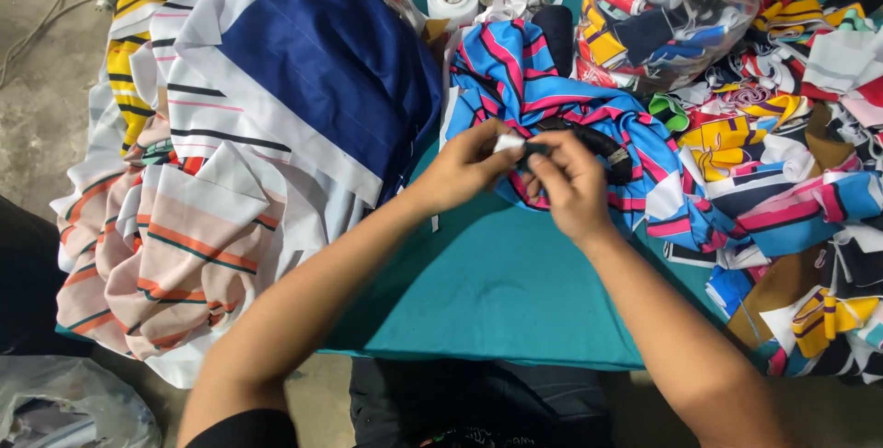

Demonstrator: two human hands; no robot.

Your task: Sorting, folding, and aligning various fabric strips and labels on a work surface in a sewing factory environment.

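Fingertips of the left hand are pinched on a small white tag; the right hand is closed on the same tag, over striped blue-pink fabric near the teal table's far edge.

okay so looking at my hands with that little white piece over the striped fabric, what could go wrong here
The small white piece is pinched only at the fingertips of the left hand and right hand; it could slip and vanish among the colourful scraps. The stacked striped fabric overhangs the teal table edge and might slide off.
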